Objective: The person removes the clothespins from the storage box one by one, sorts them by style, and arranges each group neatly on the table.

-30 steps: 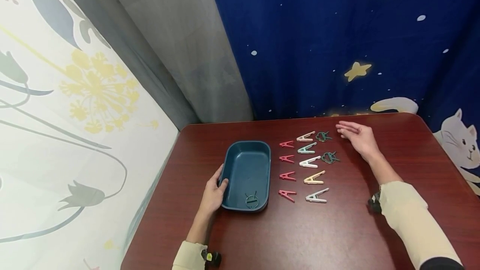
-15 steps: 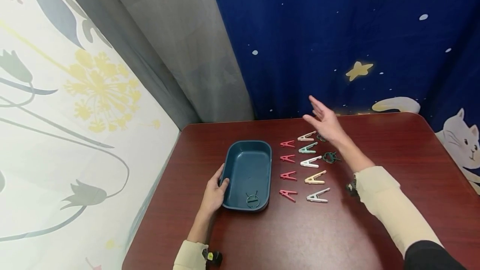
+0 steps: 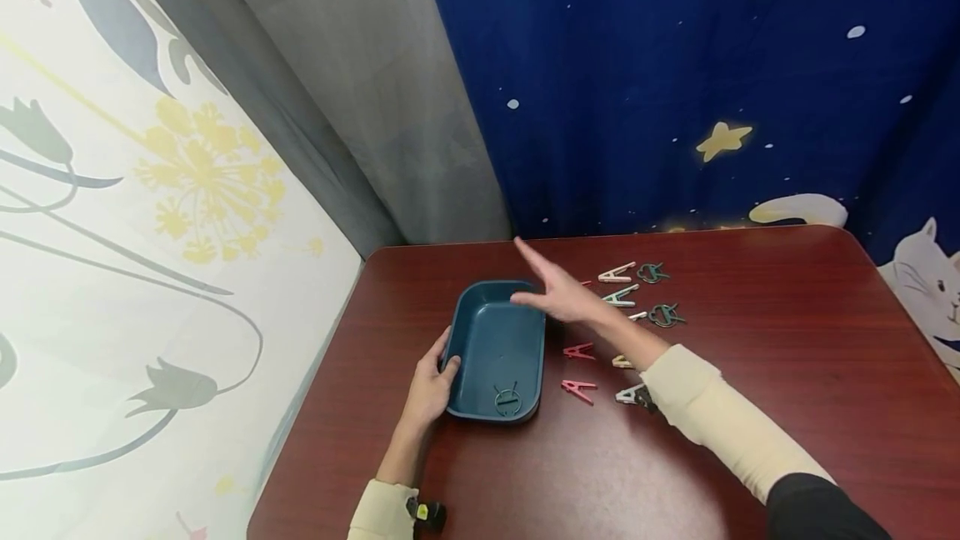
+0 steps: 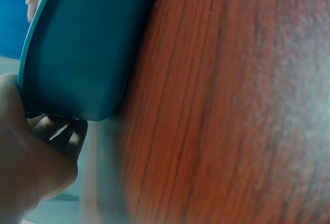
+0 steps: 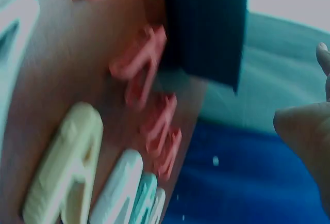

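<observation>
My left hand (image 3: 429, 386) grips the left wall of a deep blue plastic tray (image 3: 497, 340), thumb over the rim and fingers against the outside. Inside the tray, at its near end, lies a round dark green wire-like clip (image 3: 507, 400). Above the tray's far right corner is my right hand (image 3: 558, 290), its fingers straight, its thumb spread and nothing held. Right of the tray stands a column of red clothespins (image 3: 577, 352), partly hidden by the hand. In the right wrist view, a yellow clothespin (image 5: 64, 167) lies near the red ones.
Farther right are larger pale clothespins (image 3: 617, 273), some hidden under the right forearm. Two dark green clips (image 3: 651, 272) (image 3: 666, 316) lie beyond them. Everything rests on a reddish-brown table (image 3: 750, 340), with a blue star-patterned curtain (image 3: 637, 107) behind its far edge.
My right hand has swept left from beside the green clips, over the clothespins, to the tray's far right corner. My left hand and the tray stay in place.
</observation>
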Demonstrator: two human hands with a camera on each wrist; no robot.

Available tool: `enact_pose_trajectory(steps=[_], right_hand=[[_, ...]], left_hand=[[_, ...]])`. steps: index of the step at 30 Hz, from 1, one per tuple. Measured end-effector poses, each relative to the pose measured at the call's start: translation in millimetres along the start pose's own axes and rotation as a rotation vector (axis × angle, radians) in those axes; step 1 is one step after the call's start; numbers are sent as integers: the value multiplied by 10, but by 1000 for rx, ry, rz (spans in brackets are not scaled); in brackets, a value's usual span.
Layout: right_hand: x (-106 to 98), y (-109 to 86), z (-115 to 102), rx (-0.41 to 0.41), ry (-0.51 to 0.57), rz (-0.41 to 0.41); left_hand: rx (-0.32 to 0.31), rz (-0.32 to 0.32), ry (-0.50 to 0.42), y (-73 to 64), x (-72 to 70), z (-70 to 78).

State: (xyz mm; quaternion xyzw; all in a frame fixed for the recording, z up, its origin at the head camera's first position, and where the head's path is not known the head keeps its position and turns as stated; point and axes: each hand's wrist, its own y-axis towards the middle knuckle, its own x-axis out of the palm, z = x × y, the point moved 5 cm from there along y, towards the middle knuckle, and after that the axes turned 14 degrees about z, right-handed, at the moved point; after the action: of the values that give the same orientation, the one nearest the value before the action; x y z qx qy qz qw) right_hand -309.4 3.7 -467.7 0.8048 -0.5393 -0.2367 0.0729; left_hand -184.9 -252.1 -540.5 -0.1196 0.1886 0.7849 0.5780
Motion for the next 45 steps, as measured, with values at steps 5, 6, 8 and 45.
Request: enact_pose_trajectory(steps=[5,6,8,45], right_hand=[[348,-94,50,-2,-50,-180],[404,-111,53,0,-59,-214],[502,-137,49,8,-75,-270],[1264,-287,117,102,-102,-740]], left_hand=[[-9,3,-10,3,1,21],[-15,3,-13,4,2,21],[-12,0,-13,4,2,25],[14,25,-38,-58,-22,271]])
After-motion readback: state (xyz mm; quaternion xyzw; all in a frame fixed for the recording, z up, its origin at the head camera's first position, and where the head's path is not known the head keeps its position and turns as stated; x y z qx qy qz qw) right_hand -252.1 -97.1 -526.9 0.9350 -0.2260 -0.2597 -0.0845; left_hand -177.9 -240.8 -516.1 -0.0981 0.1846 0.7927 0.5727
